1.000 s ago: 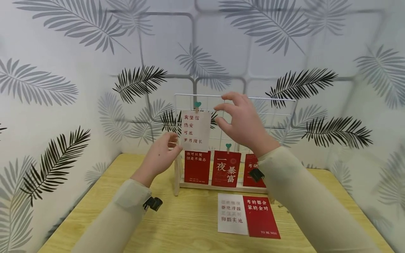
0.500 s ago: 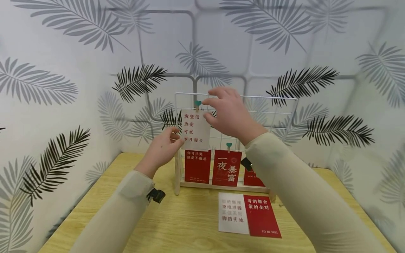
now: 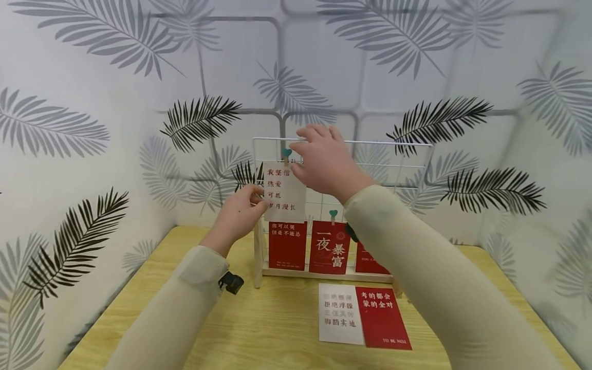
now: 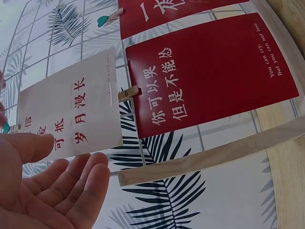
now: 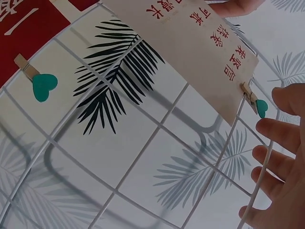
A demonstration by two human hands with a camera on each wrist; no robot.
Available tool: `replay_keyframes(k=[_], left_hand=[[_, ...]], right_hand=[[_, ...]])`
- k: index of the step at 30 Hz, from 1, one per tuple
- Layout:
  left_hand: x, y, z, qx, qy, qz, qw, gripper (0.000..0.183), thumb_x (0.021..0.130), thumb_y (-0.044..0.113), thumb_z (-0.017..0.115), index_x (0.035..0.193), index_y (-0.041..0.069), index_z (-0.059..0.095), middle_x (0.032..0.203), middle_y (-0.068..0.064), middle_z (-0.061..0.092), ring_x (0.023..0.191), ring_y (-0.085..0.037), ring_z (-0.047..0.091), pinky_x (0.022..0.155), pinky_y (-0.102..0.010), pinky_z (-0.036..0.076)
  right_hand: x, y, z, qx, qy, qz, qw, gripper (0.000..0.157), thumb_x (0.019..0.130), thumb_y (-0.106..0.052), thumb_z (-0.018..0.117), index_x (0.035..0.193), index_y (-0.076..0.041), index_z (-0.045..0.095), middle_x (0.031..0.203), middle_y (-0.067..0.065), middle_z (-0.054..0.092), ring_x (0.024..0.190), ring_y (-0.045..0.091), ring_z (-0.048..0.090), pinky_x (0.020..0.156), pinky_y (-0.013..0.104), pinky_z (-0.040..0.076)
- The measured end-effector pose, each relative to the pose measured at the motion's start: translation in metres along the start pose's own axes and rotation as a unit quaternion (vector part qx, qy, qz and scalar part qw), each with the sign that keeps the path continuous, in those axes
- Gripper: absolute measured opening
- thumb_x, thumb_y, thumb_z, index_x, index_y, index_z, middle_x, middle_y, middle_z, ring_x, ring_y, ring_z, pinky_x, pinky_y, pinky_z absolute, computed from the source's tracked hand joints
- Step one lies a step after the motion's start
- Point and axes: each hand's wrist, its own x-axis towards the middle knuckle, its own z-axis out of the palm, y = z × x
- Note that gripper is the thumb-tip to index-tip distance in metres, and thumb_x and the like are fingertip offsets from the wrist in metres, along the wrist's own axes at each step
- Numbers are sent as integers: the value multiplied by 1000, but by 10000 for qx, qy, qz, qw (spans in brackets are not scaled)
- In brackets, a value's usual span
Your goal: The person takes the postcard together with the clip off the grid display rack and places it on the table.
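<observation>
A white card (image 3: 289, 198) with red characters hangs at the upper left of a white wire grid rack (image 3: 388, 144), under a small wooden clip (image 5: 259, 107) with a green heart. At the card's left edge is my left hand (image 3: 238, 213); in the left wrist view its thumb overlaps the card, with the fingers loosely bent beside the edge and a gap between. My right hand (image 3: 324, 162) reaches over the grid's top at the card's upper right. In the right wrist view its spread thumb and fingers are close to the clip, apparently not gripping it.
Red cards (image 3: 287, 252) hang along the lower grid, one beneath another green-heart clip (image 3: 333, 214). On the wooden table (image 3: 259, 329) a white card (image 3: 339, 329) and a red card (image 3: 384, 324) lie side by side. A leaf-patterned wall stands behind.
My right hand has moved left along the grid's top to the heart clip. My left hand has shifted slightly right and up against the white card's edge. The cards stay in place.
</observation>
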Motion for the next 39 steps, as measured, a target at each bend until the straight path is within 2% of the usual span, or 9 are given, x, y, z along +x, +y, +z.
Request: replay_keyframes(k=[4,10,14,19,23,32,39], left_hand=[[3,1,1,91,37,57,9999,26,102,29,59,122,13,58,111,-7,66,101,-27,63,83,-45,52],[6,-1,2,190,34,87,9998,23,103,28,59,119,12,59,111,-6,65,102,-26,62,83,-45,52],[9,-1,3,154,74,102,9998,22,103,27,59,119,11,59,109,-5,65,96,-24,61,80,-43,51],[13,-2,6,33,119,175,9998,27,105,25,56,126,10,60,109,-5,67,95,-22,64,81,-42,52],[14,-3,6,-34,201,208,9996,23,105,23,55,123,10,61,105,-5,68,92,-22,65,79,-42,52],[11,-6,4,-21,347,321,9989,18,106,20,55,118,10,62,98,-5,67,87,-21,64,76,-40,53],[10,-7,7,-58,444,424,9981,14,105,20,56,114,12,63,95,-4,66,84,-21,63,73,-39,52]], right_hand=[[4,-2,2,-139,43,34,9999,44,101,-40,55,139,-20,63,151,7,47,144,32,32,118,58,20],[7,-2,7,-130,47,107,9998,42,101,-39,54,138,-23,63,147,6,50,141,32,35,116,58,22],[8,-2,8,-100,52,150,9998,40,101,-38,54,137,-24,63,145,6,52,140,32,36,116,58,22],[9,-2,8,-103,-1,236,9997,41,102,-38,54,140,-26,61,146,5,53,140,31,37,116,58,21],[11,-4,7,-41,-2,182,9998,40,102,-36,52,140,-28,61,146,5,53,139,31,39,113,57,27],[14,-10,13,310,433,224,9983,30,104,-35,54,128,-29,71,126,1,65,117,25,57,96,49,41],[14,-12,12,464,574,351,9967,23,104,-33,57,117,-28,75,112,-3,67,100,19,61,82,44,43]])
